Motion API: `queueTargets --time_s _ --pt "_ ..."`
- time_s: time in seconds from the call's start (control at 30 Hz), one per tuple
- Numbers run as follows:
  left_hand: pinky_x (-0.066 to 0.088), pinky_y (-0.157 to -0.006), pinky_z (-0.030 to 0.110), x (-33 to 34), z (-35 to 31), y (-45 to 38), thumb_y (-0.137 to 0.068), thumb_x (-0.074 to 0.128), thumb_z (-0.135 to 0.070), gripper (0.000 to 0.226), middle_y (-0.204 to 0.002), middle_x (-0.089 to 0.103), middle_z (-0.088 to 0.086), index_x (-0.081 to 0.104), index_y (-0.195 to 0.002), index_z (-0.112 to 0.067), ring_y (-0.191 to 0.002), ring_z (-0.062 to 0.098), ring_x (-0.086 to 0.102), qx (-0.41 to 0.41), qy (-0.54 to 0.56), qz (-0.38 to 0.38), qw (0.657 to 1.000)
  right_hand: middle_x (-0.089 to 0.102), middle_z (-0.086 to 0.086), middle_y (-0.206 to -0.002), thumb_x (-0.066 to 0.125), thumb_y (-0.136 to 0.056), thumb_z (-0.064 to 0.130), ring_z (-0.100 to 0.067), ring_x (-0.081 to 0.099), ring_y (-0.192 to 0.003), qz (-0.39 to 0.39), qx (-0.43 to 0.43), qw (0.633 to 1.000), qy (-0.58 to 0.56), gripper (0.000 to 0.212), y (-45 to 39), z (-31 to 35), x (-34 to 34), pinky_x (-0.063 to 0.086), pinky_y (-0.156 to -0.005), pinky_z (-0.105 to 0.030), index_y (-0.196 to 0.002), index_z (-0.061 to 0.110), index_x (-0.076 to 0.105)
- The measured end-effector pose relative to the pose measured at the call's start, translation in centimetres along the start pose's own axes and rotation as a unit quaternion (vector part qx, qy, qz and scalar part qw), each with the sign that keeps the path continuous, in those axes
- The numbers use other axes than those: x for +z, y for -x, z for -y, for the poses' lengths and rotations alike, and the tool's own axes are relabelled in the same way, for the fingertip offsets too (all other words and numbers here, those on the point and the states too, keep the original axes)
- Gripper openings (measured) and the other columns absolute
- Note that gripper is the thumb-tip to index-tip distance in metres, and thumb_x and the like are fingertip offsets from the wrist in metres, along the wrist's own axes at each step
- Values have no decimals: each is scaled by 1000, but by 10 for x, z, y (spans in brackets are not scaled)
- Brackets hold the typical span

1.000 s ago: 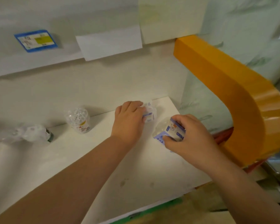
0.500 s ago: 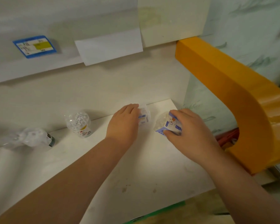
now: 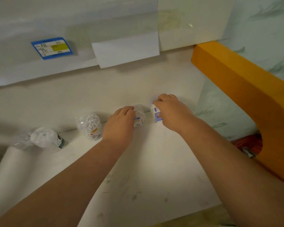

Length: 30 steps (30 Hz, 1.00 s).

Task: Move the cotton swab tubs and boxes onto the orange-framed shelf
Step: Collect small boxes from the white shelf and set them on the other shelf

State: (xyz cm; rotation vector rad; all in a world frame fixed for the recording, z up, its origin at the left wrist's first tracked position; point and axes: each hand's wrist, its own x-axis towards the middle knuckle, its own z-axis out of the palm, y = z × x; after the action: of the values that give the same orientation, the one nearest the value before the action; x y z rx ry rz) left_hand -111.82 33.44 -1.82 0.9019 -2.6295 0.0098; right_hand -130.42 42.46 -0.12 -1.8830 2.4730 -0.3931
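I'm reaching across a white shelf board [image 3: 146,185], scuffed with a few dull marks near its front edge. A pale back wall rises behind it, and the thick orange frame [image 3: 246,95] curves down on my right. Beyond the frame hangs a pale green, leaf-patterned sheet [image 3: 220,112]. Above, a blue-bordered label [image 3: 52,48] and a blank white card [image 3: 125,49] hang from the upper ledge.

My left hand [image 3: 119,125] curls closed around a clear cotton swab box [image 3: 138,116], which sits at the back of the board. My right hand [image 3: 172,112] wraps over a blue-and-white swab box [image 3: 156,113] just beside it, fingers clasping it.

To the left stands a round clear swab tub [image 3: 89,126]; further left a plastic-wrapped tub [image 3: 43,137] lies on its side.
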Motion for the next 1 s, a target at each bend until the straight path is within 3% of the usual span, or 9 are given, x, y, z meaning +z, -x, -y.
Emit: queueTargets --time_s 0.13,0.3,0.5,0.6,0.77,1.0 --pt "50 -69 36 3 4 -4 -79 62 -5 26 -126 60 0 63 -104 -11 -110 29 56 1 8 -1 1000 48 1 -123 62 -87 7 -22 41 -116 -31 -14 998 -58 42 -5 -5 11 50 -81 -45 -127 21 57" --pt "53 -70 37 6 3 -6 -78 64 -5 26 -124 61 2 64 -104 -10 -107 30 58 20 17 -5 1000 41 4 -122 66 -88 8 -13 35 -113 -53 7 993 -103 49 -7 -5 20 50 -81 -38 -133 23 55" --pt "53 -65 38 7 -5 -10 -75 66 -5 23 -121 61 3 60 -96 -11 -101 30 58 25 16 1 1000 41 3 -122 65 -89 13 -16 36 -115 -42 3 994 -101 45 -8 -4 18 50 -85 -41 -132 21 55" --pt "52 -74 39 5 -4 -10 -73 68 -4 28 -117 63 8 61 -99 -7 -99 33 60 33 34 -9 999 43 2 -124 69 -86 14 -19 39 -114 -48 -1 995 -92 50 -4 -1 15 48 -89 -40 -133 22 53" --pt "44 -98 43 -11 -8 -2 -72 77 -19 60 -128 57 9 54 -126 -7 -117 31 54 31 49 -7 998 49 -1 -122 71 -80 17 -24 49 -108 -133 -6 988 -81 52 20 11 6 45 -91 -40 -129 20 54" --pt "32 -107 32 -70 -6 41 -85 66 -31 64 -140 48 2 41 -141 -13 -130 22 40 -19 18 -24 999 55 -1 -123 72 -79 24 -24 54 -110 -182 11 978 -102 53 50 36 -23 39 -95 -36 -129 18 55"
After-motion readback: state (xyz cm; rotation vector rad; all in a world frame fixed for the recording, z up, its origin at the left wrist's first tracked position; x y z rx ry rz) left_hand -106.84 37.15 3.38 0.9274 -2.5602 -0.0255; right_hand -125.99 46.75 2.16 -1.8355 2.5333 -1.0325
